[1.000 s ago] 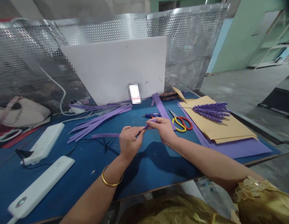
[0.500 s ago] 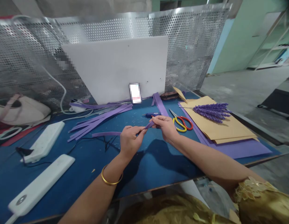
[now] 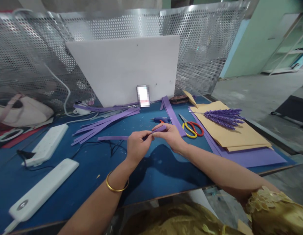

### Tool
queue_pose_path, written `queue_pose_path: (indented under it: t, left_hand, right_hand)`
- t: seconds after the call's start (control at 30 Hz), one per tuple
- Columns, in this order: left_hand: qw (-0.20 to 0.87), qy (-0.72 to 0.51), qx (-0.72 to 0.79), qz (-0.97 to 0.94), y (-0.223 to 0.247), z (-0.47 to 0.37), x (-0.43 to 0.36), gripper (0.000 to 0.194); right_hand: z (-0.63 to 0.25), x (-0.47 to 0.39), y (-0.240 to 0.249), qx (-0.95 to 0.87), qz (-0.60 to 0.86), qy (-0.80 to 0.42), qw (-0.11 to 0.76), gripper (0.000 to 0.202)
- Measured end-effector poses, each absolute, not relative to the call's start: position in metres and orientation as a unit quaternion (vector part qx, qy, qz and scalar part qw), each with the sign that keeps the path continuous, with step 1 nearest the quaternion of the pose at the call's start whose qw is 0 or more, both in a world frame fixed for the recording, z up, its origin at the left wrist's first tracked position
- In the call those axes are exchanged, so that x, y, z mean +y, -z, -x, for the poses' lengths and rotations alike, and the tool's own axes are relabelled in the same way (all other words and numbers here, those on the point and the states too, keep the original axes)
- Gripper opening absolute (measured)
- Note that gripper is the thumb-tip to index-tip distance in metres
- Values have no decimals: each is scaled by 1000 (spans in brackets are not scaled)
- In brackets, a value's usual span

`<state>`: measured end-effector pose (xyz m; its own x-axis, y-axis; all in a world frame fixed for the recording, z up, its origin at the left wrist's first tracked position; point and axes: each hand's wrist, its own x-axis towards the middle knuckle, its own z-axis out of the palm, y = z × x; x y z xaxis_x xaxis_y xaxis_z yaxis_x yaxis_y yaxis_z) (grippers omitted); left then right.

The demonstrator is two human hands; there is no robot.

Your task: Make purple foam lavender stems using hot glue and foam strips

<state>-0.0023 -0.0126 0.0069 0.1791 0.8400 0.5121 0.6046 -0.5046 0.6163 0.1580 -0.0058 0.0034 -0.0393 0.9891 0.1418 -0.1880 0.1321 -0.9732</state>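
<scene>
We note a narrow purple strip (image 3: 159, 129) raised over the blue tabletop (image 3: 163, 176), in front of us, between the two hands. Left hand (image 3: 141, 143): thumb and fingers closed on it. Right hand (image 3: 171, 135): fingertips pinched on its short end, just beside the left. A longer tail emerges left of the left fist; we take it for the same piece, though the fist hides the join. We judge it light, soft and pliable, paper or thin foam, not slippery, easily creased or torn if tugged; best held flat between thumb and forefinger, close to the end. Nearby: a blue glue gun (image 3: 161, 119) just beyond the right hand, its nozzle pointing left, a hazard if hot; scissors (image 3: 193, 128) with yellow and red handles, blades parted, near on the right; a wide purple strip (image 3: 173, 114) running away behind the right hand. A black cord (image 3: 92, 142) lies by the tail and could snag it. Farther left, we log loose purple strips (image 3: 106, 123), fanned out.
</scene>
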Motion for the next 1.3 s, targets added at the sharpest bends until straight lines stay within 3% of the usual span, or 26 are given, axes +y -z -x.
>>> queue_pose_path:
  t: [0.2, 0.57, 0.9, 1.1, 1.17, 1.3]
  left_hand:
    - [115, -392, 475, -779, -6, -1, -14, 23]
    - [60, -406, 464, -785, -4, 0, -12, 27]
    - [97, -405, 475, -775, -5, 2, -12, 26]
    - [103, -420, 482, -762, -6, 4, -11, 25]
    - [102, -429, 480, -758, -6, 4, -11, 22]
    - [96, -436, 464, -765, -5, 4, -11, 17]
  right_hand:
    - [-160, -2, -1, -468, 424, -494, 598, 18]
    - [-174, 11, -4, -421, 434, -497, 623, 25]
    - [-176, 13, -1, -461, 407, -499, 610, 40]
    - [-185, 24, -2, -375, 427, -470, 676, 51]
    - [-185, 23, -5, -403, 412, -487, 657, 54]
    - [-174, 7, -8, -519, 357, -529, 568, 35]
